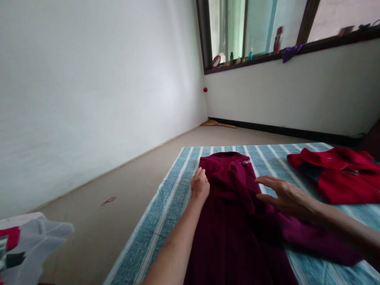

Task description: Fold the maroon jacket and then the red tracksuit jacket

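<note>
A maroon long-sleeved top (225, 237) lies lengthwise before me, its sides turned inward and its collar end away from me. At its left edge near the collar end, my left hand (200, 186) has its fingers curled together on the fabric. My right hand (280, 194) is over the right side of the top, thumb and fingers apart, with nothing held. Below that hand, a loose sleeve (320, 241) stretches out to the right, slightly blurred. Bunched folds run down the top's right half.
Under the top is a blue-and-white striped cloth (166, 213). A folded red garment (344, 174) lies on it at the right. A white plastic bag (32, 245) is at lower left, on the floor side. Beyond are a broom (218, 124) and a windowsill (255, 61) with small bottles.
</note>
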`<state>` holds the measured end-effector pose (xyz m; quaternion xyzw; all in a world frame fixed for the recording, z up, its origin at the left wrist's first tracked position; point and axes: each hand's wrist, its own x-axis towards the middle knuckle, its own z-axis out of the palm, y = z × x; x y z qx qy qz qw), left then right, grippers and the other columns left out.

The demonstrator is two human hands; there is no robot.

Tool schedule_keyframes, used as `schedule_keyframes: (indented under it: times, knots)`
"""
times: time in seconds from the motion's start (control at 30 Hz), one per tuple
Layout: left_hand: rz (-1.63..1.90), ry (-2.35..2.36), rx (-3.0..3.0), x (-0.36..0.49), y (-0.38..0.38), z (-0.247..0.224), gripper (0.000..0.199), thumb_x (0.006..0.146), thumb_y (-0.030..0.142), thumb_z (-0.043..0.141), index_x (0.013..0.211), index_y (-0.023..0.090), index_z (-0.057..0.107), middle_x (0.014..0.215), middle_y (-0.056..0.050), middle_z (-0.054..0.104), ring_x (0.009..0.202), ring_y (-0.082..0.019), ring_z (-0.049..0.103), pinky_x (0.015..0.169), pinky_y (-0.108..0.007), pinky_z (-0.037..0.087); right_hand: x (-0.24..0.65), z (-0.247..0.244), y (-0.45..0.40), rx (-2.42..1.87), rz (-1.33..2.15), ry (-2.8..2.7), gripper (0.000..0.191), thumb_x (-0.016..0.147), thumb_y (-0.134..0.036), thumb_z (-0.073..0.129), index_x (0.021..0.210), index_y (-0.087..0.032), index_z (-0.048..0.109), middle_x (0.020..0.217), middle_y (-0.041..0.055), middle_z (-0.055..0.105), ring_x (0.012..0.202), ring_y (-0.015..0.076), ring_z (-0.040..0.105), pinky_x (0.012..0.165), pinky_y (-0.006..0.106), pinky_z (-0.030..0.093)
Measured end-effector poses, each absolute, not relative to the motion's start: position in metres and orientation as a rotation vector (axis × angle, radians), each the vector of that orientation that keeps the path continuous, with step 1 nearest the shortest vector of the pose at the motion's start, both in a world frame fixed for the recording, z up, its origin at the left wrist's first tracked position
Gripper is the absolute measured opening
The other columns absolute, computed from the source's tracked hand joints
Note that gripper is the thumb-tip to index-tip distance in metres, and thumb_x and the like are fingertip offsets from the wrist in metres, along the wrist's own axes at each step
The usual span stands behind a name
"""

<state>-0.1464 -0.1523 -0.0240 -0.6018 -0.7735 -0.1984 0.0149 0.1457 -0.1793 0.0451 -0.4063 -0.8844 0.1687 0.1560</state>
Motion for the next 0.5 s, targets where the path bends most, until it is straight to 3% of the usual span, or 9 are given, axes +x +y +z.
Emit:
schedule_keyframes:
  times: [0.17, 0.27, 0.33, 0.4, 0.5]
  knots:
    - [-0.525, -2.33, -2.042, -0.151, -0.122, -0.027, 0.045, 0.091, 0.013, 0.035, 0.135, 0.012, 0.043, 0.144, -0.012, 0.041, 0.135, -0.019, 0.033, 0.111, -0.032, 0.027, 0.227, -0.001, -0.209, -1.398, 0.501, -2.54, 0.072, 0.075, -0.059, 0.058, 0.137, -0.024, 0.047, 0.141, 0.0142, 0.042, 0.129, 0.0348, 0.039, 0.104, 0.05, 0.036]
    - [-0.428, -2.373, -2.06, -0.153, -0.115, -0.035, 0.046, 0.094, 0.021, 0.035, 0.139, 0.011, 0.038, 0.144, -0.014, 0.04, 0.135, -0.022, 0.033, 0.11, -0.036, 0.027, 0.249, -0.025, -0.227, -1.311, 0.334, -2.595, 0.086, 0.065, -0.053, 0.07, 0.142, -0.032, 0.038, 0.146, 0.0112, 0.036, 0.132, 0.0382, 0.033, 0.104, 0.057, 0.034]
    - [-0.369, -2.384, -2.057, -0.153, -0.113, -0.038, 0.048, 0.096, 0.026, 0.032, 0.14, 0.01, 0.035, 0.147, -0.014, 0.035, 0.137, -0.022, 0.029, 0.111, -0.038, 0.024, 0.25, -0.031, -0.235, -1.238, 0.197, -2.561, 0.066, 0.072, -0.04, 0.067, 0.135, -0.035, 0.048, 0.142, 0.0093, 0.042, 0.129, 0.0373, 0.038, 0.103, 0.059, 0.035]
    - [-0.317, -2.386, -2.055, -0.153, -0.113, -0.037, 0.05, 0.097, 0.032, 0.029, 0.142, 0.011, 0.032, 0.149, -0.013, 0.032, 0.138, -0.022, 0.026, 0.111, -0.04, 0.023, 0.246, -0.027, -0.238, -1.193, 0.136, -2.509, 0.035, 0.081, -0.028, 0.054, 0.114, -0.03, 0.065, 0.131, 0.0087, 0.055, 0.122, 0.0333, 0.049, 0.102, 0.057, 0.037]
    - [-0.251, -2.406, -2.037, -0.152, -0.112, -0.035, 0.053, 0.097, 0.039, 0.025, 0.143, 0.014, 0.029, 0.15, -0.012, 0.029, 0.139, -0.022, 0.025, 0.111, -0.044, 0.023, 0.243, -0.002, -0.241, -1.188, 0.254, -2.365, 0.026, 0.088, -0.026, 0.046, 0.087, -0.025, 0.071, 0.106, 0.0068, 0.068, 0.101, 0.0256, 0.063, 0.091, 0.044, 0.05]
